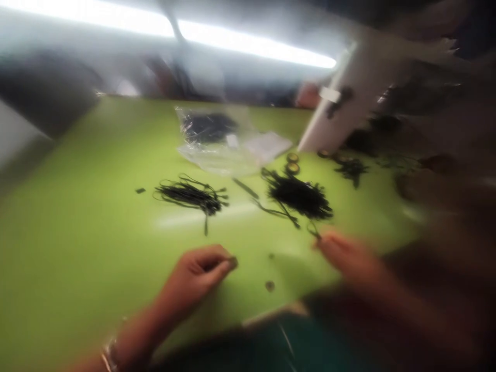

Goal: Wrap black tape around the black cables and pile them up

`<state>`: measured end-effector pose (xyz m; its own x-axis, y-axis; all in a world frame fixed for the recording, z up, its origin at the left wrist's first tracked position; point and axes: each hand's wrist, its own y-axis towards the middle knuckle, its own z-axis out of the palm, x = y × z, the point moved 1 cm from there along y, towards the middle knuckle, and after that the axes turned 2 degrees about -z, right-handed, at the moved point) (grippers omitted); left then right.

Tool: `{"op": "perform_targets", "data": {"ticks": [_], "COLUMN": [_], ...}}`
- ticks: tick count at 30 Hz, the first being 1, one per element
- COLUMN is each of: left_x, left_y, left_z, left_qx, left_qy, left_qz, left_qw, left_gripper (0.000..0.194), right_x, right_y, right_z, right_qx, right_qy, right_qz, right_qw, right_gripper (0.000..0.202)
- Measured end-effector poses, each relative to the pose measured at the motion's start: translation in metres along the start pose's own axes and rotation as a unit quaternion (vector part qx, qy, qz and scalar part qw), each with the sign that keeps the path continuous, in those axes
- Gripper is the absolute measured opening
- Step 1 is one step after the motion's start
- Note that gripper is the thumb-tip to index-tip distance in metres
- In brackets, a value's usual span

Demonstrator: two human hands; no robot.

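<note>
Near the front of the green table (96, 248), my left hand (205, 266) is closed in a pinch on a small dark piece (233, 262), too blurred to name. My right hand (341, 250) grips a thin black cord (312, 228), whose looped end sticks out past the fingertips. Just beyond that hand lies a thick pile of black cords (298, 196). A looser bundle of looped black cords (189, 195) rests farther left, beyond my left hand. Between the two heaps are a dark stick-like item (246, 188) and a single loose cord (273, 211).
Behind the cords sits a clear plastic bag (211, 137) with dark contents, beside a white sheet (267, 144). Small round rolls (292, 163) stand near a slanted white panel (329, 103). A small round dark object (269, 285) lies between my hands. Another person's hand (308, 94) shows at the far edge.
</note>
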<state>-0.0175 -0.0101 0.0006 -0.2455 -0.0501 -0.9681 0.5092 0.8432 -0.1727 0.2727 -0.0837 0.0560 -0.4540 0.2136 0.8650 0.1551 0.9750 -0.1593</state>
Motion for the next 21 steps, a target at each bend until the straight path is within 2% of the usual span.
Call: {"op": "perform_targets", "data": {"ticks": [1, 3, 5, 9, 13, 18, 21], "left_x": [0.001, 0.002, 0.005, 0.012, 0.017, 0.015, 0.011], "left_y": [0.003, 0.006, 0.006, 0.004, 0.002, -0.003, -0.004], "left_z": [-0.003, -0.003, 0.0, 0.004, -0.005, -0.015, -0.018], "left_qx": [-0.023, -0.038, -0.034, -0.041, -0.062, -0.064, -0.062], "left_qy": [-0.055, -0.143, -0.192, -0.237, -0.281, -0.318, -0.328], "left_qz": [-0.053, -0.136, -0.168, -0.165, -0.167, -0.155, -0.14], "left_qw": [0.997, 0.98, 0.966, 0.957, 0.943, 0.933, 0.932], "left_gripper": [0.027, 0.033, 0.037, 0.038, 0.036, 0.034, 0.032], "right_x": [-0.002, -0.006, -0.007, -0.001, 0.005, 0.008, 0.009], "right_y": [0.016, 0.048, 0.073, 0.098, 0.106, 0.11, 0.115], "right_z": [0.003, 0.013, 0.023, 0.037, 0.047, 0.04, 0.025], "right_qx": [-0.035, -0.058, -0.049, -0.029, -0.026, -0.099, -0.174], "right_qy": [0.033, 0.107, 0.16, 0.189, 0.18, 0.128, 0.01], "right_qz": [0.001, -0.017, -0.043, -0.092, -0.066, -0.083, -0.145], "right_qw": [0.999, 0.992, 0.985, 0.977, 0.981, 0.983, 0.974], "right_gripper": [0.036, 0.034, 0.031, 0.027, 0.028, 0.03, 0.028]}}
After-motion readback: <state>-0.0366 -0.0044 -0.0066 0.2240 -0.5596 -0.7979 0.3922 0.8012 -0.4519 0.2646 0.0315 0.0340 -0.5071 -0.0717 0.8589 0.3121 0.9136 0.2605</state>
